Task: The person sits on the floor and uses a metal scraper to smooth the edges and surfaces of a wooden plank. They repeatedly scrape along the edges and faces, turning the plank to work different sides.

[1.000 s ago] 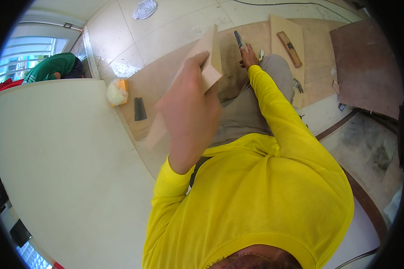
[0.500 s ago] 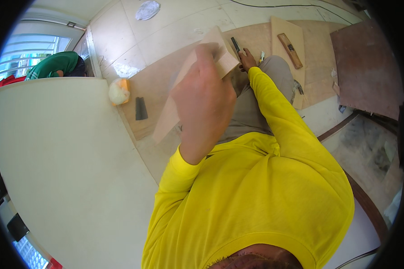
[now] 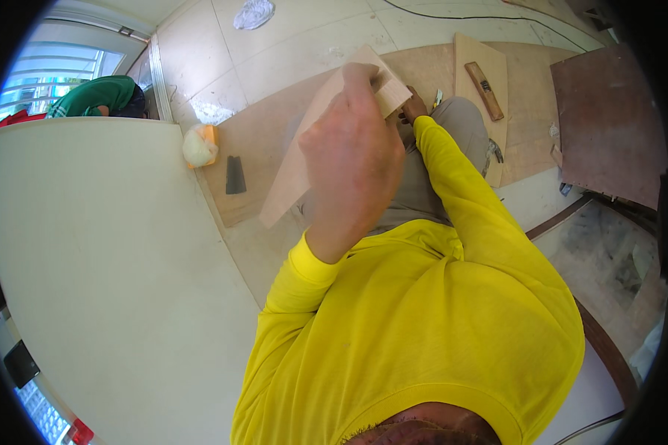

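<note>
Close in front of me, my left hand is closed around a pale wooden board, which stands tilted with its end to the upper right. The board's lower part slants down to the left of the hand. Beyond the board's end, my right hand is partly hidden, its fingers bent. The dark slim tool it held earlier is out of sight behind the board. Near my right knee lie a small utility knife and a claw hammer.
A wooden hand plane rests on a light plank at the right. A dark grey strip and a plastic-wrapped bundle lie left. A white panel fills the left side. A person in green bends beyond it.
My left hand and the board have shifted slightly right. The dark tool in my right hand, visible before, is now hidden behind the board, as is part of that hand.
</note>
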`<state>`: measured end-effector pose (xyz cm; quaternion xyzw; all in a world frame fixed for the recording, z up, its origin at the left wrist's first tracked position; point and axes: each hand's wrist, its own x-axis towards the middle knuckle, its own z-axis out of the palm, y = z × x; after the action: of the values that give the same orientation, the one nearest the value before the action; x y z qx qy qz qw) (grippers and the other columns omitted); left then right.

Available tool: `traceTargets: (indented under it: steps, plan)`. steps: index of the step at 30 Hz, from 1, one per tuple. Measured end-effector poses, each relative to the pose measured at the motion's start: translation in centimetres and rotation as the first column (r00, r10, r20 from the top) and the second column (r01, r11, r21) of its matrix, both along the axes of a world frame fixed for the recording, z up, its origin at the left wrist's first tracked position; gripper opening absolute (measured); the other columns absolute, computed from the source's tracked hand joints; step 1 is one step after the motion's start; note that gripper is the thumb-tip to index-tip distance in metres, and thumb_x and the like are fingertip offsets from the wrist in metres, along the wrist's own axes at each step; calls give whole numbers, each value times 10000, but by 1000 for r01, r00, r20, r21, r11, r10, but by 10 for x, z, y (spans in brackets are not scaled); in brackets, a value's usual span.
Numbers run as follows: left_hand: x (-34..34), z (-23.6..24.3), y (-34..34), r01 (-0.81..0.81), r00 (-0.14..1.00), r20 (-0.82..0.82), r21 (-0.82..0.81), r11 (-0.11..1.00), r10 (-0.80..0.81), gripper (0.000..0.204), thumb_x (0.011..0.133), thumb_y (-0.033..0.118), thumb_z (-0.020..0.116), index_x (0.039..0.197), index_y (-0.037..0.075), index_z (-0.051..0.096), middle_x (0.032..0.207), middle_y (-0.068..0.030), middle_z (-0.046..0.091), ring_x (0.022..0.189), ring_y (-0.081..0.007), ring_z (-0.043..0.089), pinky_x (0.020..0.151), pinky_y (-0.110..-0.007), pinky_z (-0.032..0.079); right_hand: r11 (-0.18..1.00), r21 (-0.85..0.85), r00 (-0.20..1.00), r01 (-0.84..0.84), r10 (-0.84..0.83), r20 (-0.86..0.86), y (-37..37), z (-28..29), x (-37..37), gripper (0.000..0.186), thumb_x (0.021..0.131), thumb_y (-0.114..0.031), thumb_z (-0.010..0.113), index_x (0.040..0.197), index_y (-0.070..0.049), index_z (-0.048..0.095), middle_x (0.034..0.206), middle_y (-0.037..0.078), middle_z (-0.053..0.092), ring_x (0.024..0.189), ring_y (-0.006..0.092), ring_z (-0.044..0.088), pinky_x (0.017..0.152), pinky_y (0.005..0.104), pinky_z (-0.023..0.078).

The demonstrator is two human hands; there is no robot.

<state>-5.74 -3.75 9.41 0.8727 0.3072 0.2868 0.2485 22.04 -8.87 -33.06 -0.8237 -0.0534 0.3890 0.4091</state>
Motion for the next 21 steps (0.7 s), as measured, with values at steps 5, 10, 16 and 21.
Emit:
traceTargets:
  steps: [5,10,16,21]
  plan:
    - [2,-1,9,-27,997,78,30,999,24,273,1120,130,804,1327,71,636,994,-201,854,824,-435,804,690,-505,550,998,10,998,63,-63,9,2,18,-10,816,1167,-539,677,1873,-204,445,1356,189,781,907,342,819,742,471,683]
    - [1,2,11,-69,994,81,19,997,67,259,1137,131,797,1317,60,624,967,-213,835,844,-455,805,707,-505,563,999,-27,999,35,-34,19,3,28,-16,789,1176,-520,667,1875,-220,455,1561,225,769,1025,342,854,853,469,709]
    - [6,7,12,-61,989,130,-51,997,67,251,1149,138,774,1327,43,625,986,-228,839,869,-480,806,755,-544,577,999,-27,1000,23,-23,5,3,22,-16,794,1172,-521,669,1878,-225,454,1575,230,761,1040,347,855,874,472,712]
    - [14,8,14,-71,994,76,-43,997,74,252,1151,140,766,1336,39,628,998,-226,849,897,-478,817,774,-551,586,1000,-22,999,21,-20,50,4,17,-14,788,1168,-508,671,1873,-225,465,1572,229,765,1045,349,859,878,473,714]
